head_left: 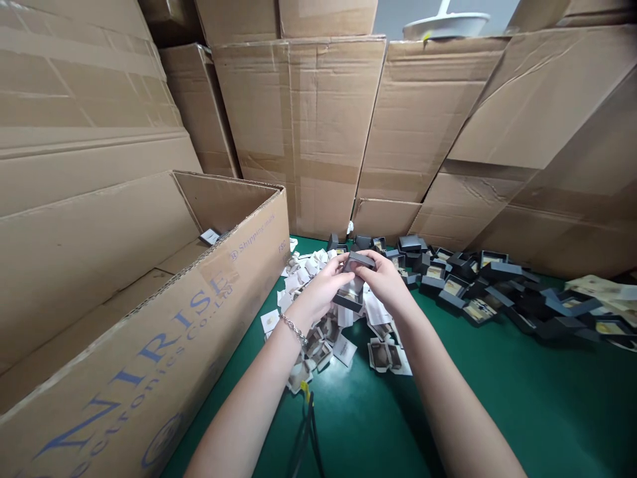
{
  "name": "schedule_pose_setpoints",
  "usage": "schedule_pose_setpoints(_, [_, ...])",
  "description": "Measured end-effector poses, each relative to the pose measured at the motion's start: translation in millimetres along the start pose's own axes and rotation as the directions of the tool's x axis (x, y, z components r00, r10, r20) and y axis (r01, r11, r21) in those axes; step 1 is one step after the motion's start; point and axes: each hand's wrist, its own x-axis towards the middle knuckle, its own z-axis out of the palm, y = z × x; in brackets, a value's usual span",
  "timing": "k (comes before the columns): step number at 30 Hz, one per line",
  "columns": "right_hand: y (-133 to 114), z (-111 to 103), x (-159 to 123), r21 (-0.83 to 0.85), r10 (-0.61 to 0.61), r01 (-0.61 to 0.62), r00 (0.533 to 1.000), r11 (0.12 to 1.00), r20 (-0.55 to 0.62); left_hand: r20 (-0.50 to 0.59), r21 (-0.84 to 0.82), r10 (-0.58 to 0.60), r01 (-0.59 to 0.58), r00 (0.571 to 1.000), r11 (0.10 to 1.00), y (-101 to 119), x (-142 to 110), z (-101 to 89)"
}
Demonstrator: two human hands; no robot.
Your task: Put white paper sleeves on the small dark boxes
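Both hands meet over the green table (497, 398) around one small dark box (354, 284). My left hand (323, 287), with a bracelet on its wrist, grips the box from the left. My right hand (385, 279) holds its right side and top edge. The box is tilted, and its lid part sits at the top near my fingertips. Under my hands lies a heap of white paper inserts (328, 332). To the right spreads a pile of more small dark boxes (478, 285), some open with pale contents showing.
A large open carton (164, 345) with blue lettering stands at the left, a small item lying inside it. Stacked cardboard cartons (308, 133) wall in the back and right. A black cord (306, 431) lies on the table near me. A white dish shape (445, 25) shows above the cartons.
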Motion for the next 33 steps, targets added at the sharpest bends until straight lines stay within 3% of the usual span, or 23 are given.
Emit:
schedule_pose_setpoints(5, [-7.3,-8.0,-4.7,0.078,0.011,-0.025,0.983,0.997,0.181,-0.019,-0.136,0.043,-0.046,0.999,0.990,-2.5,5.9,-8.4])
schedule_pose_setpoints(8, [-0.4,-21.9,0.0,0.040,0.067,-0.072,0.991,0.997,0.112,-0.081,-0.150,0.057,-0.068,0.995,0.986,0.1,6.5,-13.9])
schedule_pose_setpoints(10, [6.9,-33.0,4.7,-0.137,0.090,-0.089,0.996,0.986,0.002,-0.123,-0.170,0.051,-0.071,0.991,0.983,2.2,7.1,-17.1])
schedule_pose_setpoints(11, [10.1,-38.1,6.6,-0.289,0.089,-0.098,0.995,0.952,-0.044,-0.136,-0.186,0.052,-0.078,0.989,0.979,2.8,7.7,-18.7])
schedule_pose_setpoints(13, [13.9,-45.5,8.6,-0.611,0.082,-0.113,0.994,0.783,-0.078,-0.169,-0.213,0.066,-0.101,0.983,0.972,3.2,9.5,-21.7])
schedule_pose_setpoints(15, [13.8,-47.5,7.9,-0.800,0.148,-0.121,0.988,0.587,-0.041,-0.203,-0.220,0.081,-0.126,0.976,0.967,2.8,11.4,-24.2])
schedule_pose_setpoints(16, [12.8,-46.1,6.7,-0.838,0.205,-0.120,0.979,0.533,-0.010,-0.217,-0.218,0.087,-0.136,0.972,0.966,2.7,12.2,-25.1])
schedule_pose_setpoints(21, [5.5,-18.0,-4.0,-0.852,0.413,-0.064,0.892,0.519,0.184,-0.284,-0.198,0.135,-0.196,0.949,0.960,5.7,10.6,-25.4])
schedule_pose_setpoints(27, [-8.5,30.3,-26.4,-0.845,0.349,0.116,0.875,0.522,0.336,-0.331,-0.335,0.077,-0.194,0.940,0.922,10.4,8.5,-27.4])
schedule_pose_setpoints(33, [-16.8,60.0,-44.5,-0.899,0.477,0.197,0.792,0.390,0.380,-0.351,-0.398,-0.009,-0.141,0.936,0.907,15.7,8.5,-25.4])
